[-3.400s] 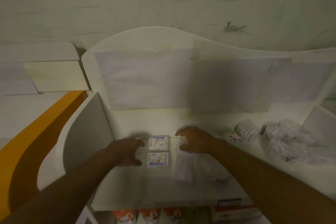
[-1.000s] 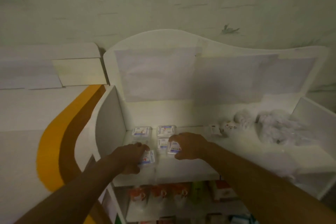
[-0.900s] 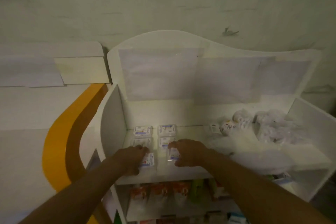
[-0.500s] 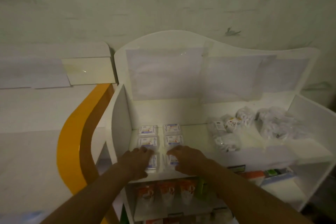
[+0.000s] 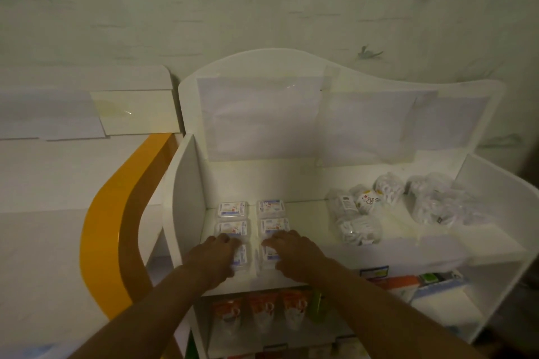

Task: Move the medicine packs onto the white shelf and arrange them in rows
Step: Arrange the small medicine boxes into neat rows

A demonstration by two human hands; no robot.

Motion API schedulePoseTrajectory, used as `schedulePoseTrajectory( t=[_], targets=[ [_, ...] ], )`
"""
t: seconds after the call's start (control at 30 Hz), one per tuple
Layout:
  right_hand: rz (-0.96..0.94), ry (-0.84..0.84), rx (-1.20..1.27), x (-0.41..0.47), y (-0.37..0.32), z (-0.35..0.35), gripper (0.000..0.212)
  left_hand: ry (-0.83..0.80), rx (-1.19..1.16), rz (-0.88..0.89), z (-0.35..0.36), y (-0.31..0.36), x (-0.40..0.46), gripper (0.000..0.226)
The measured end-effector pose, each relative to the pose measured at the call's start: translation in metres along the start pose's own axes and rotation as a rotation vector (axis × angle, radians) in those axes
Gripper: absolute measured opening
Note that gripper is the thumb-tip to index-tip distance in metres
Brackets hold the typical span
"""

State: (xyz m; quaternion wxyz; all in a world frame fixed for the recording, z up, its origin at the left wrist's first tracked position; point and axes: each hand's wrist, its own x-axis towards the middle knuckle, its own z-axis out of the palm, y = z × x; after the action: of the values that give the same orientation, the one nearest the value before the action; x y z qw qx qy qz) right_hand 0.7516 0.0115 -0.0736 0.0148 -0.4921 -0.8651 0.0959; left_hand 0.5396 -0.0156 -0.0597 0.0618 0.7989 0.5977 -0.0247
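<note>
Several small clear medicine packs with blue-and-white labels lie in two columns on the left of the white shelf (image 5: 303, 213). The back pair (image 5: 232, 209) and the middle pair (image 5: 274, 224) lie uncovered. My left hand (image 5: 214, 256) rests flat on the front left pack (image 5: 241, 257), fingers reaching to its far edge. My right hand (image 5: 294, 251) lies over the front right pack (image 5: 269, 256) in the same way. Both front packs are partly hidden under my fingers.
Clear bags of small white items (image 5: 360, 230) sit on the shelf's middle and right (image 5: 437, 204). The shelf's side wall (image 5: 180, 198) stands just left of the packs. Orange packs (image 5: 262, 309) fill the lower shelf. A yellow curved panel (image 5: 108, 227) is at the left.
Both hands carried a pack each to the front of the two columns and set them down. They now lie flat on them. The view has pulled back from the shelf.
</note>
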Motion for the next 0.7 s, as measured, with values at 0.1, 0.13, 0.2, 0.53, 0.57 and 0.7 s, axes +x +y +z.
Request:
schedulePoseTrajectory(
  t=[0.1,0.13,0.2,0.53,0.57,0.7],
  targets=[
    [-0.002,0.024,-0.019,-0.001,0.002,0.000,0.056,0.001,0.080,0.003,-0.002,-0.001,0.001,0.063],
    [-0.004,0.031,-0.022,-0.001,0.002,0.000,0.056,-0.001,0.093,0.001,-0.002,-0.001,0.001,0.063],
    [-0.010,0.038,-0.019,-0.002,0.000,0.002,0.057,-0.004,0.098,0.000,0.000,-0.002,0.001,0.063],
    [0.001,0.136,-0.092,-0.026,0.015,-0.023,0.061,0.079,0.128,0.034,-0.027,0.020,0.010,0.067],
    [0.015,0.134,-0.111,-0.030,0.021,-0.033,0.059,0.085,0.141,0.042,-0.034,0.025,0.013,0.065],
    [0.105,0.147,-0.160,-0.047,0.051,-0.073,0.052,0.117,0.134,0.099,-0.058,0.050,0.025,0.058]
  ],
)
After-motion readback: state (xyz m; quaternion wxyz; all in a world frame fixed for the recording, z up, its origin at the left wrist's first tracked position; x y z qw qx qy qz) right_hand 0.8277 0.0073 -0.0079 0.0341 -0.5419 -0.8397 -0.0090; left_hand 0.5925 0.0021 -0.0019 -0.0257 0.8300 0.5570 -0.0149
